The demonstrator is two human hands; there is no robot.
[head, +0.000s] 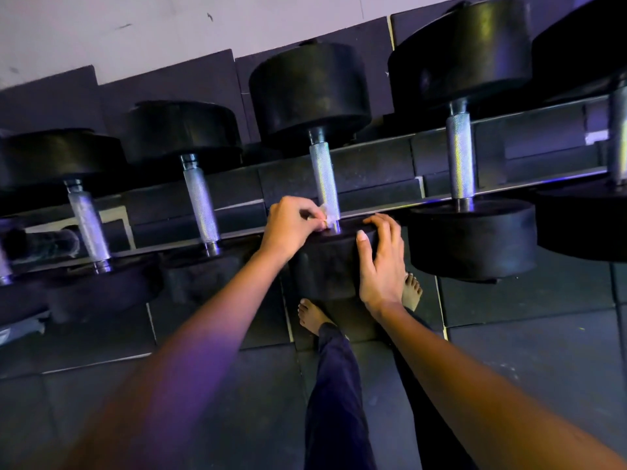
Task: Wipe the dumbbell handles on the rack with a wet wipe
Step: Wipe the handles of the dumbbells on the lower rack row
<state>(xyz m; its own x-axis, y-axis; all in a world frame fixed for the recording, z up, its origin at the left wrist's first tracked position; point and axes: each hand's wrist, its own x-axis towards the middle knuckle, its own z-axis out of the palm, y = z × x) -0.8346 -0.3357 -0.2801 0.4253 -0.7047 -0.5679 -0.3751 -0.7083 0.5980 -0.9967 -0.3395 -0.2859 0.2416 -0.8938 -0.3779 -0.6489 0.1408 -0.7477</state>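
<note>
head view shows the wet wipe (325,215), a small crumpled white scrap, pressed against the lowest, nearest end of the middle dumbbell handle (324,174), right where the knurled steel meets the collar. the left hand (291,225) pinches the wipe between thumb and curled fingertips, coming at that handle from its left side. the right hand (381,262) lies just right of the handle's base, fingers spread and relaxed over the rim of the near rubber head (325,266), gripping nothing, seemingly steadying the weight. i judge the wiping of this handle to be under way at its near end; the next move probably calls for wrapping the wipe further round the bar and drawing it up the knurling toward the far head, with firm pressure since the texture will drag on so small a scrap. whether the neighbours are done i cannot tell: two handles (201,205) (89,225) lie left of the middle one, another (460,157) right of it. all sit across the steel rack rails (424,201) that pass under the middle handle. below it are bare feet (312,315) and dark trousers (336,385) on black rubber floor tiles (526,351); beyond it, a pale scuffed wall (135,25) in dim purple light.
</note>
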